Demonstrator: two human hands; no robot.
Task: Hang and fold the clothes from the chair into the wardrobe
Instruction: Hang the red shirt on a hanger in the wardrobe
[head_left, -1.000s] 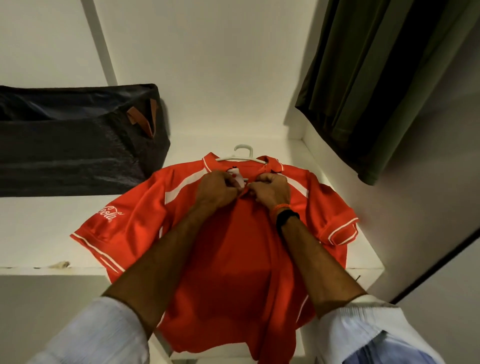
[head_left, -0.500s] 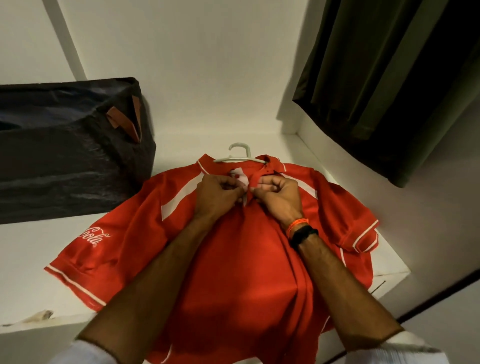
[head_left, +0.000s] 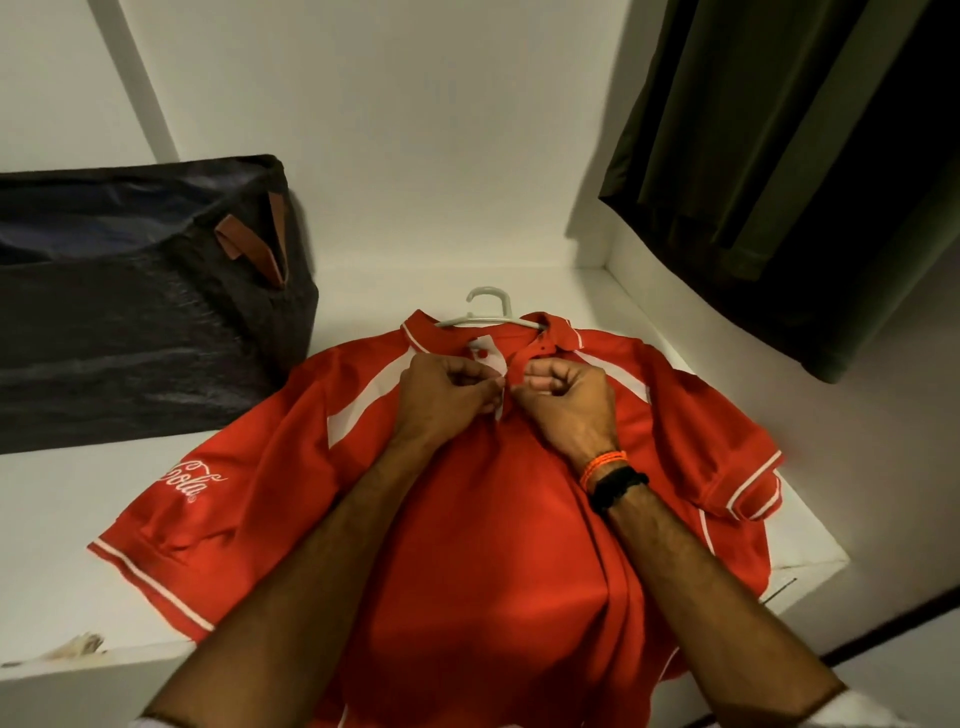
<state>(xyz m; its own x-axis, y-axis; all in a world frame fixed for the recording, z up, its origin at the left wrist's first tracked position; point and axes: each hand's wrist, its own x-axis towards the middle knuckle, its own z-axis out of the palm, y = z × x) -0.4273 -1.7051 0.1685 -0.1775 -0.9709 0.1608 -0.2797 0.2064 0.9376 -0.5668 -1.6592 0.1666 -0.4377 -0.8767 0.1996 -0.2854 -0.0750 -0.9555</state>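
Observation:
A red polo shirt (head_left: 493, 545) with white stripes lies spread flat on the white wardrobe shelf (head_left: 62, 519), its hem hanging over the front edge. A white hanger (head_left: 488, 306) is inside it, the hook sticking out past the collar. My left hand (head_left: 447, 397) pinches the white side of the button placket just below the collar. My right hand (head_left: 566, 400) pinches the red side opposite, knuckles nearly touching the left hand. One red button shows above my fingers.
A dark fabric storage bag (head_left: 140, 306) with a brown strap stands on the shelf at the left, touching the shirt's shoulder. Dark green clothes (head_left: 810, 171) hang at the upper right. The wardrobe's back wall (head_left: 389, 156) is close behind the hanger.
The view has shifted closer and slightly right. My hands stay on the placket, a little lower below the collar, and the top button is now uncovered.

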